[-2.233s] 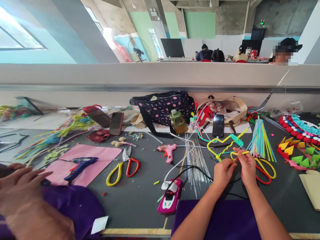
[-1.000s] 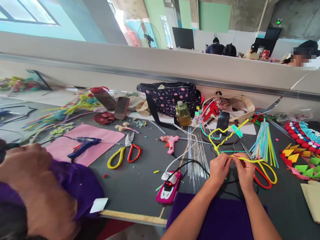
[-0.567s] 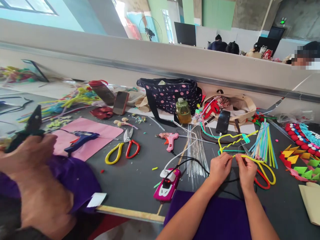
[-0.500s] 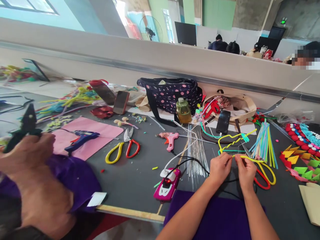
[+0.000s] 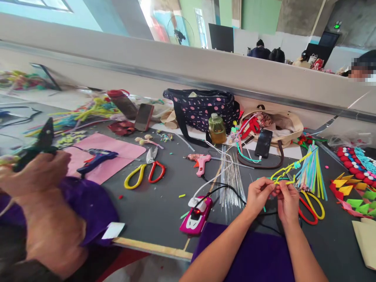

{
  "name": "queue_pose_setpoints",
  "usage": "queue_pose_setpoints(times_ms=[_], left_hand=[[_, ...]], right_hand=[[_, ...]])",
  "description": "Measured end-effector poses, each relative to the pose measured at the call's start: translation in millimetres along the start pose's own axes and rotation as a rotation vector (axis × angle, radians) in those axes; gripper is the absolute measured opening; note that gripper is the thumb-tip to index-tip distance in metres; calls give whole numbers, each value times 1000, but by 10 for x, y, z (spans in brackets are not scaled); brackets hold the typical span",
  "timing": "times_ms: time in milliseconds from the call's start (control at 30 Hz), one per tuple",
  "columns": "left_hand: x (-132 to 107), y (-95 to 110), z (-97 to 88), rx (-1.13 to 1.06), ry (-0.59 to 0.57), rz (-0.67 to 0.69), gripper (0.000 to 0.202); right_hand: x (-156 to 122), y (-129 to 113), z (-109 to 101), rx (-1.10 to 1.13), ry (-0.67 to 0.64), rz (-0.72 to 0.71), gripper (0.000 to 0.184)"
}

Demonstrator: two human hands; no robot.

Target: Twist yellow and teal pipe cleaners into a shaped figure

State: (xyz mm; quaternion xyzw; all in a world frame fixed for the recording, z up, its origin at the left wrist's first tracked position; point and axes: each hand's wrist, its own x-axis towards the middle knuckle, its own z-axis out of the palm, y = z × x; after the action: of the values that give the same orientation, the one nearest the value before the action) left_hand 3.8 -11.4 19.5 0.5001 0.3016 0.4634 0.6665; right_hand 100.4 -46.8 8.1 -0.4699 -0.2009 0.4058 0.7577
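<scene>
My left hand and my right hand meet over the dark table, both pinched on a yellow pipe cleaner bent into a shape with a teal piece on it. It slants up and to the right from my fingers. Just right of my hands lie red and yellow scissors and a bundle of coloured pipe cleaners. A purple cloth lies under my forearms.
A co-worker's hand at the left holds black pliers. On the table: a pink car-shaped device with cables, thin wires, a pink glue gun, a blue glue gun, scissors, bags, a phone.
The pipe cleaner shape has tipped down flatter and swung to the right in my hands. The co-worker's hand has raised black pliers at the left. The view has tilted.
</scene>
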Motion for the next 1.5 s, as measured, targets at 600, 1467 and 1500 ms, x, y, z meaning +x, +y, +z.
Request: queue_pose_setpoints(times_ms=[600, 1467, 1500], left_hand=[[30, 35, -23, -153, -176, -182, 33], [25, 77, -16, -119, -210, -95, 35], [25, 69, -12, -78, -195, -39, 33]], right_hand=[[74, -13, -135, -46, -143, 48, 26], [20, -95, -117, -212, -87, -139, 23], [18, -90, -120, -246, -49, -176, 24]])
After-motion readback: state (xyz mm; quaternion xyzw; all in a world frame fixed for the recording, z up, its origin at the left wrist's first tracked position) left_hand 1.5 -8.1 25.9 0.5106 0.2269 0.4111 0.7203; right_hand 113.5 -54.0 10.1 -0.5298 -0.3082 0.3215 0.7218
